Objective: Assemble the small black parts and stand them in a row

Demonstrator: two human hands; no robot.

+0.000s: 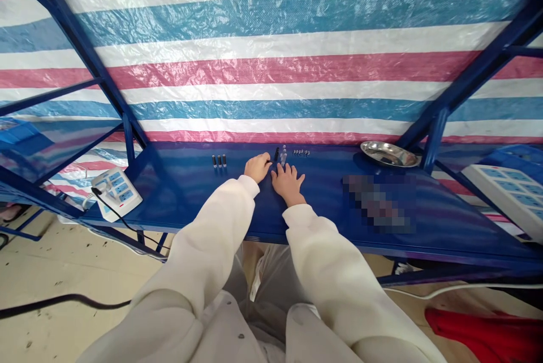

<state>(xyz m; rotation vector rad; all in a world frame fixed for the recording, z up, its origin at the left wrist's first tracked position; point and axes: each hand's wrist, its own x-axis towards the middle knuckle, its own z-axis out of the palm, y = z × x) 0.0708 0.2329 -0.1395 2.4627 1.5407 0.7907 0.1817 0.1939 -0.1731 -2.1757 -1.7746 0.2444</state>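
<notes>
The left hand (257,168) has a narrow grip, fingertips apparently closed on a small dark piece (268,161), mostly hidden; a slack pinch could let it slip onto the glossy surface (182,199) and roll. The right hand (288,184) is palm-down with its grip wide, fingers spread just short of the clear pieces (284,155); a small forward slide could topple or scatter them. The dark cylinder (276,154) stands between the 2 hands' fingertips, so either hand could knock it.

Just right of these, the row of small silvery pieces (301,152) could be swept out of line by a sideways brush of the right fingers. The 3 dark tubes (219,161) sit left of the left hand, apart from it; they look upright and narrow, so a swinging sleeve (231,196) could tip them.
</notes>
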